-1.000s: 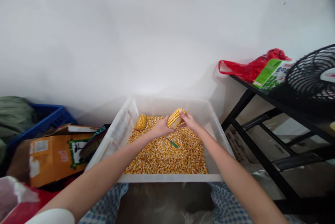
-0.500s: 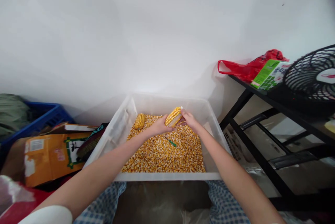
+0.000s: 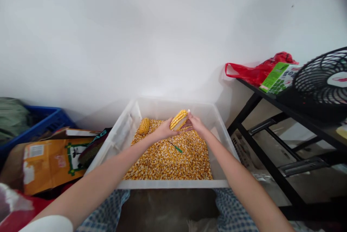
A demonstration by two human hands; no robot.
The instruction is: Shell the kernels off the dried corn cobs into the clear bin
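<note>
A partly shelled corn cob (image 3: 179,119) is held tilted above the loose kernels (image 3: 168,159), its lower side bare of kernels. My left hand (image 3: 164,130) is closed round its lower left end. At the upper right end, my right hand (image 3: 195,122) grips the same cob, its thumb near the tip. Another corn cob (image 3: 144,126), still full of kernels, lies on the kernels at the back left of the white plastic bin (image 3: 173,184). Below my hands, a tool with a green handle (image 3: 178,149) rests on the kernels; its thin shaft points up and left.
On the right, a black table (image 3: 282,107) bears a red plastic bag (image 3: 255,72), a green-and-white box (image 3: 279,78) and a black fan (image 3: 325,76). An orange cardboard package (image 3: 51,163) and a blue crate (image 3: 46,114) are at left. A white wall (image 3: 173,36) stands behind the bin.
Both hands stay on the cob, which has turned and shifted very slightly. My right fingers have moved a little along its underside. The bin's contents look the same.
</note>
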